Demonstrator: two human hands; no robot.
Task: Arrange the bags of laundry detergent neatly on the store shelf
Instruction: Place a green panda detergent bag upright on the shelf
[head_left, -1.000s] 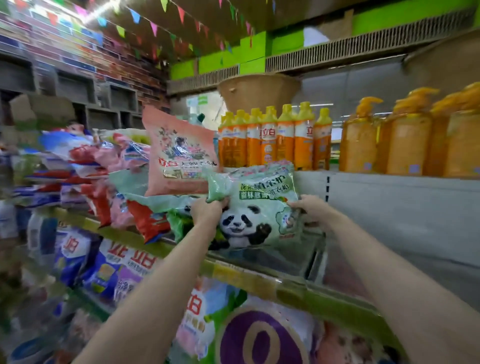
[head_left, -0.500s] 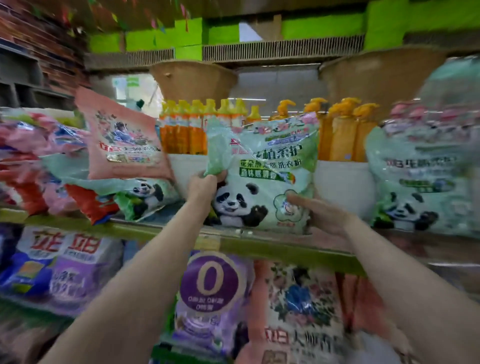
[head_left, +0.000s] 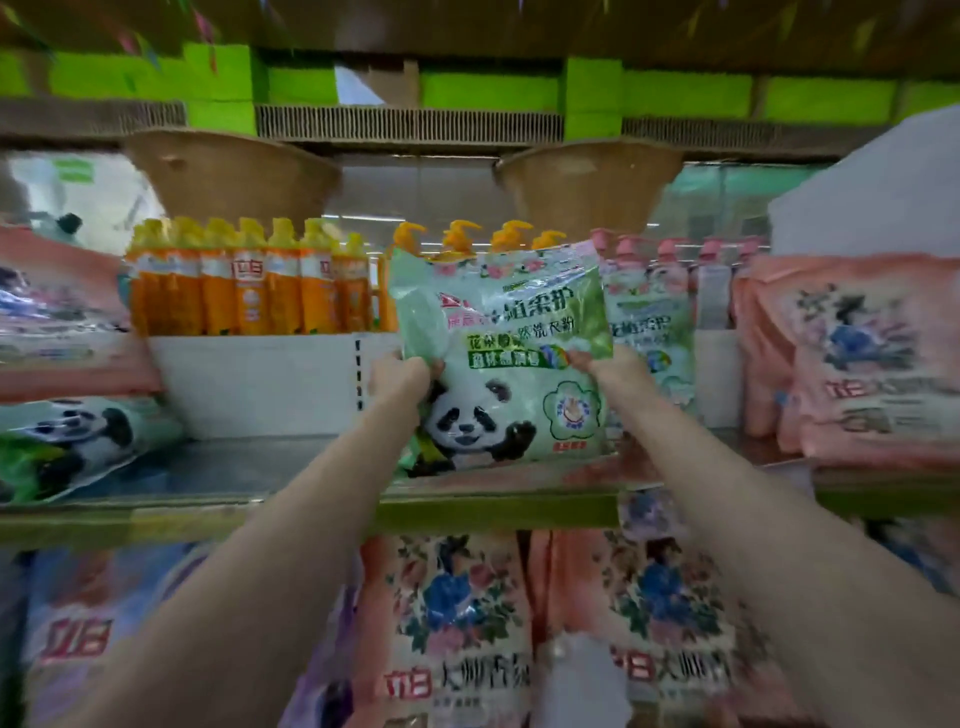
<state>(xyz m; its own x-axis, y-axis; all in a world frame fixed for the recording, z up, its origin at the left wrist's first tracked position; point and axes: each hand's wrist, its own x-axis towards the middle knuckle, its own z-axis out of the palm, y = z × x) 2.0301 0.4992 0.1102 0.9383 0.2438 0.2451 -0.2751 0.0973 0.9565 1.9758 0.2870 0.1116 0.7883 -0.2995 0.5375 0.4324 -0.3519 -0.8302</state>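
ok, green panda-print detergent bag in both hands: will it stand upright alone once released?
Probably not reliably. The green panda-print plastic detergent bag looks soft and creased where the left hand and right hand pinch it. Likely floppy with shifting contents, so it may slump unless leaned against the matching green bag behind.

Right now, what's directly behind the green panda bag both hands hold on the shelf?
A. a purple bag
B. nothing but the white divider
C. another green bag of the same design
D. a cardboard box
C: behind the panda bag, held by the left hand and right hand, a second green bag with matching print stands on the shelf.
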